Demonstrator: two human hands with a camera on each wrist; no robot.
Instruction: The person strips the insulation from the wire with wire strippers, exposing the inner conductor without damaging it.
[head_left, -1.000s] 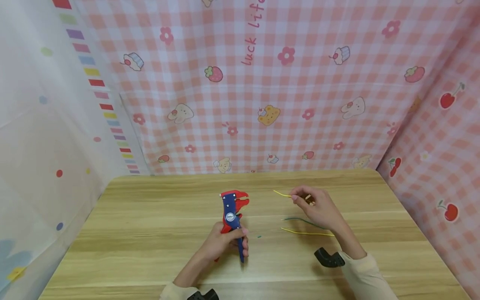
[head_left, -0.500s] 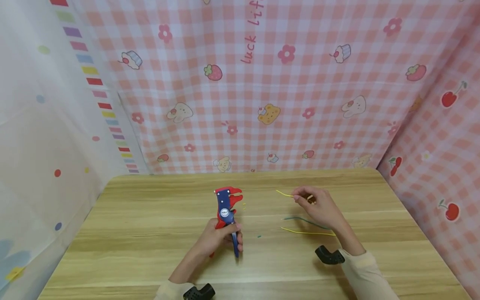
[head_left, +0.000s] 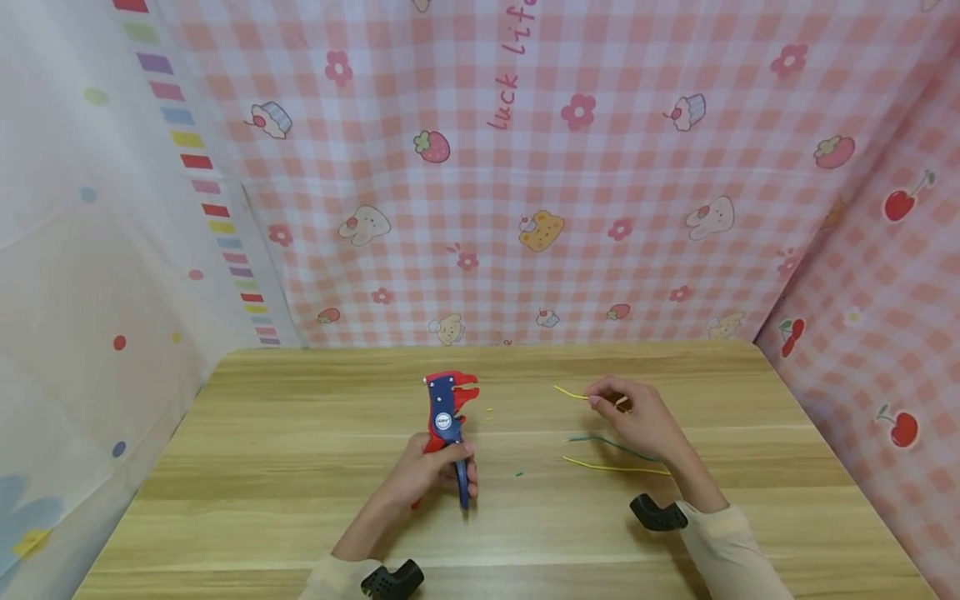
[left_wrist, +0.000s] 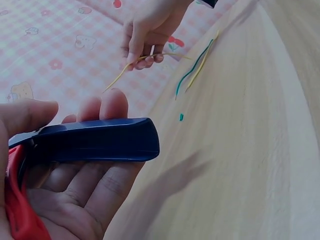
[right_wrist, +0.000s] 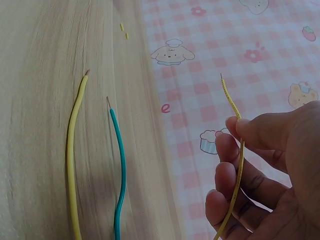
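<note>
My left hand (head_left: pixel 423 468) holds a red and blue wire stripper (head_left: pixel 442 404) by its handles, head upward and jaws pointing right. In the left wrist view the blue handle (left_wrist: pixel 100 140) lies across the fingers. To the right, my right hand (head_left: pixel 633 412) pinches a thin yellow wire (right_wrist: pixel 230 102) between thumb and forefinger. Its upper end shows a short bare tip, and the rest runs down across the fingers. Below that hand, a green wire (right_wrist: pixel 121 160) and a second, thicker-looking yellow wire (right_wrist: pixel 72 150) lie on the table, each with bare copper at one end.
Two small yellow insulation bits (head_left: pixel 490 413) lie on the wooden table (head_left: pixel 300 417) right of the stripper. A green bit (head_left: pixel 519 474) lies nearer the front. Behind the table hangs a pink checked cloth (head_left: pixel 510 275), with more cloth at both sides.
My left hand has drawn the wire stripper left and slightly back. Two yellow insulation bits now show on the table near its earlier place. The right hand, still pinching the yellow wire, has barely moved.
</note>
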